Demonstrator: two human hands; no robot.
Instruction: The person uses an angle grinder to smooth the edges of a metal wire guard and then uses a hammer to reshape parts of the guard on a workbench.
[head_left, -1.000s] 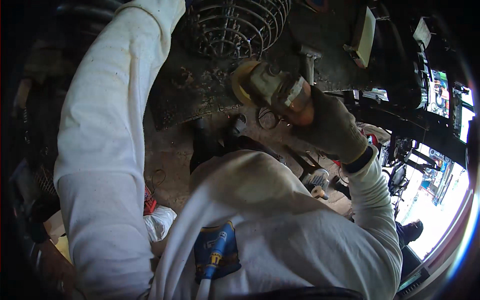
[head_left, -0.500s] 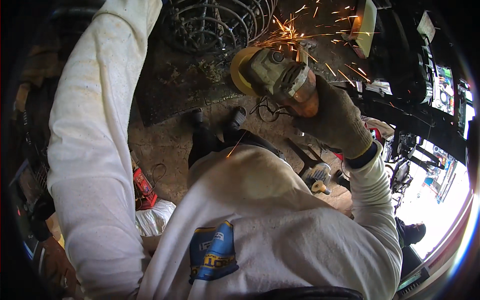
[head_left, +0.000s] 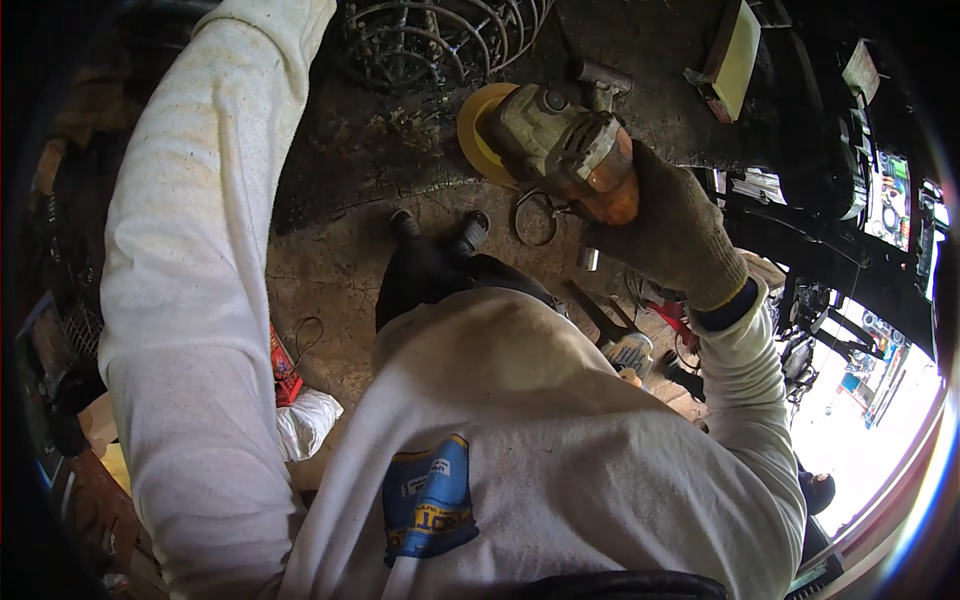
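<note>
My right hand (head_left: pixel 685 225), in a grey knitted glove, is wrapped round the orange-brown body of an angle grinder (head_left: pixel 548 125). The grinder has a worn grey-green head, and a yellow disc or guard (head_left: pixel 478 132) faces left. No sparks come from it. My left arm (head_left: pixel 205 220), in a white sleeve, stretches up to the top edge; its hand lies outside the picture. Near the top, a cage of bent metal rods (head_left: pixel 440 40) rests on a dark work surface (head_left: pixel 330 185). Between cage and grinder there is a gap.
A hammer-like tool (head_left: pixel 605 78) lies just beyond the grinder. A yellowish block (head_left: pixel 735 60) is at the far right. On the floor are a ring-shaped loop (head_left: pixel 535 218), a grey tool (head_left: pixel 628 350), a red package (head_left: pixel 284 368) and a white sack (head_left: pixel 308 425). My feet (head_left: pixel 470 232) stand near the surface's edge.
The stream of orange sparks beyond the grinder has stopped. The grinder has shifted slightly, and the view has moved a little, with the cage sitting higher. My right hand keeps its grip.
</note>
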